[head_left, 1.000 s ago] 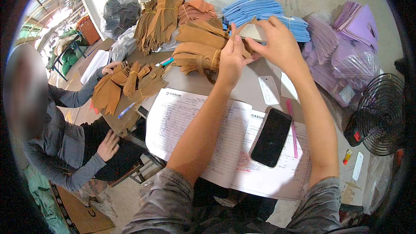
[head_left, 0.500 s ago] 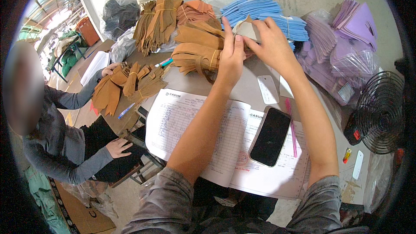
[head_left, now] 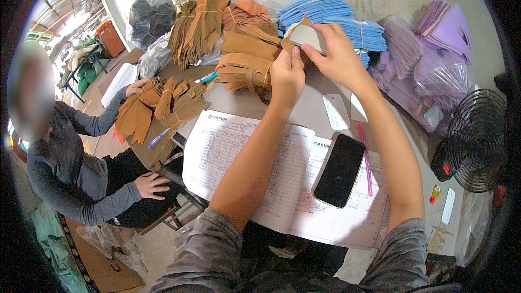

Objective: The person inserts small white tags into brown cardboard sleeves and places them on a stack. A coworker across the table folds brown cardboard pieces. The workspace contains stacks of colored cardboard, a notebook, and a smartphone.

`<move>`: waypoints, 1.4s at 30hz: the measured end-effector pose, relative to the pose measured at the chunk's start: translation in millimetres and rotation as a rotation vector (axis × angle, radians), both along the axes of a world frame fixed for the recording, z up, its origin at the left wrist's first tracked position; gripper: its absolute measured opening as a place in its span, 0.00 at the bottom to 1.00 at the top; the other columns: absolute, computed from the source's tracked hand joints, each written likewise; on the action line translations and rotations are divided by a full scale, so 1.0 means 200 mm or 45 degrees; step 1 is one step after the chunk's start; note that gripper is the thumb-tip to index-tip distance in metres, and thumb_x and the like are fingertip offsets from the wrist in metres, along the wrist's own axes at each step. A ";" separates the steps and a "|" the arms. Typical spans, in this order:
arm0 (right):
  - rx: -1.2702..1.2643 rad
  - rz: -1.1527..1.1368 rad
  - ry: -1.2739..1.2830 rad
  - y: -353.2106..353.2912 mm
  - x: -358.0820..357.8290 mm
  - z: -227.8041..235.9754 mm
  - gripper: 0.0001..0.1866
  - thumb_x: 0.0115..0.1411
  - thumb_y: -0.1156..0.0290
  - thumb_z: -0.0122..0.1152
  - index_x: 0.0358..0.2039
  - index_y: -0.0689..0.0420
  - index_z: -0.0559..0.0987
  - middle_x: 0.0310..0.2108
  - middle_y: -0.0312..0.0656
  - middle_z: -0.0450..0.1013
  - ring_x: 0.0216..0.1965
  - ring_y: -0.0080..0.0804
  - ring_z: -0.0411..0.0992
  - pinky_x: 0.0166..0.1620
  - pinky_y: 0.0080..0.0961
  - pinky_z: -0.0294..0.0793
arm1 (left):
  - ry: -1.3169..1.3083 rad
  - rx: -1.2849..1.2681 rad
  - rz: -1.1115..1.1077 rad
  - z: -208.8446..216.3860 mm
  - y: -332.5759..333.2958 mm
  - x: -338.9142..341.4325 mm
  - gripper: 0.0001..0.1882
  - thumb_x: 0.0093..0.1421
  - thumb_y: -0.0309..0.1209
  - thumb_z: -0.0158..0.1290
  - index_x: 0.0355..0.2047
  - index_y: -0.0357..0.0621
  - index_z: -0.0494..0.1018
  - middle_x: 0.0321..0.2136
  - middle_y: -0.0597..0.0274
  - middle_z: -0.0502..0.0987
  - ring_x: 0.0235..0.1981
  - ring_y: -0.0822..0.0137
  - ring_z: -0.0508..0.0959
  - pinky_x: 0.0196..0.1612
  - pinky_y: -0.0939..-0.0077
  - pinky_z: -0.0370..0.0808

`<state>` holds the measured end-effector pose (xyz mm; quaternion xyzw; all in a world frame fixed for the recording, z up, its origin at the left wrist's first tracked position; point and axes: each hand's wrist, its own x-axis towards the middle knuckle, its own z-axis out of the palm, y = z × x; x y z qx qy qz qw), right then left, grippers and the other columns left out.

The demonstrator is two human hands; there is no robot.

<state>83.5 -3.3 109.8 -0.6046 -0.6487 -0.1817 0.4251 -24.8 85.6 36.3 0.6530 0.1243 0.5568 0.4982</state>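
Both of my hands are raised over the far part of the table, holding a cut leather piece (head_left: 307, 37) between them. Its large visible face is pale grey, with brown along the edge and at the top corner. My left hand (head_left: 287, 75) pinches its lower left edge, thumb up and fingers folded. Thumb and fingers of my right hand (head_left: 337, 57) grip its right side. How many layers are in my grasp is hidden. Just left of my hands lie tied bundles of brown leather pieces (head_left: 244, 70).
An open record book (head_left: 239, 168) lies below my forearms, with a black phone (head_left: 339, 171) on it. Blue stacks (head_left: 315, 10), purple stacks (head_left: 445, 38) and a black fan (head_left: 475, 141) stand beyond and right. At left, a seated co-worker's hand touches brown bundles (head_left: 135, 116).
My left index finger, stretched upward before, has folded down, showing more of the leather piece's pale face and brown edge. The co-worker's head and upper body have shifted slightly.
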 end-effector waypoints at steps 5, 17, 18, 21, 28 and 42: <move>0.070 0.024 -0.028 0.03 -0.01 -0.03 0.29 0.58 0.62 0.67 0.53 0.72 0.72 0.44 0.59 0.69 0.47 0.56 0.69 0.52 0.39 0.70 | -0.001 0.085 0.102 0.01 -0.02 0.00 0.13 0.72 0.28 0.44 0.44 0.31 0.74 0.27 0.55 0.79 0.27 0.68 0.75 0.35 0.70 0.73; 0.088 0.003 0.152 0.10 -0.07 -0.15 0.27 0.60 0.62 0.64 0.53 0.70 0.71 0.45 0.62 0.68 0.49 0.59 0.66 0.55 0.43 0.68 | -0.066 0.214 0.333 -0.04 -0.02 0.03 0.11 0.70 0.26 0.45 0.41 0.31 0.74 0.25 0.52 0.79 0.27 0.62 0.80 0.35 0.67 0.75; 0.120 0.011 0.159 0.11 -0.07 -0.16 0.28 0.61 0.62 0.64 0.53 0.71 0.71 0.45 0.62 0.68 0.49 0.59 0.66 0.55 0.43 0.67 | -0.125 0.210 0.250 -0.03 -0.01 0.03 0.11 0.71 0.27 0.44 0.43 0.32 0.74 0.28 0.53 0.80 0.30 0.62 0.81 0.37 0.68 0.75; 0.178 0.022 0.179 0.12 -0.08 -0.16 0.29 0.61 0.60 0.64 0.53 0.71 0.71 0.44 0.60 0.69 0.49 0.56 0.67 0.55 0.42 0.68 | -0.279 -0.082 -0.149 0.01 0.00 0.02 0.14 0.73 0.31 0.41 0.50 0.37 0.72 0.38 0.56 0.80 0.38 0.62 0.81 0.41 0.69 0.77; -0.010 0.085 0.236 0.07 -0.05 -0.08 0.28 0.63 0.59 0.63 0.58 0.61 0.71 0.43 0.52 0.71 0.41 0.42 0.72 0.45 0.33 0.75 | -0.549 -0.737 -0.718 0.11 0.03 -0.09 0.25 0.76 0.47 0.34 0.63 0.45 0.59 0.55 0.55 0.72 0.54 0.56 0.76 0.51 0.51 0.79; 0.145 -0.014 0.072 -0.02 0.03 0.05 0.11 0.58 0.72 0.63 0.41 0.59 0.82 0.39 0.46 0.75 0.41 0.44 0.74 0.46 0.34 0.74 | -0.220 -0.606 -0.719 0.13 0.00 -0.10 0.18 0.71 0.35 0.47 0.57 0.41 0.65 0.42 0.51 0.80 0.33 0.55 0.85 0.28 0.64 0.85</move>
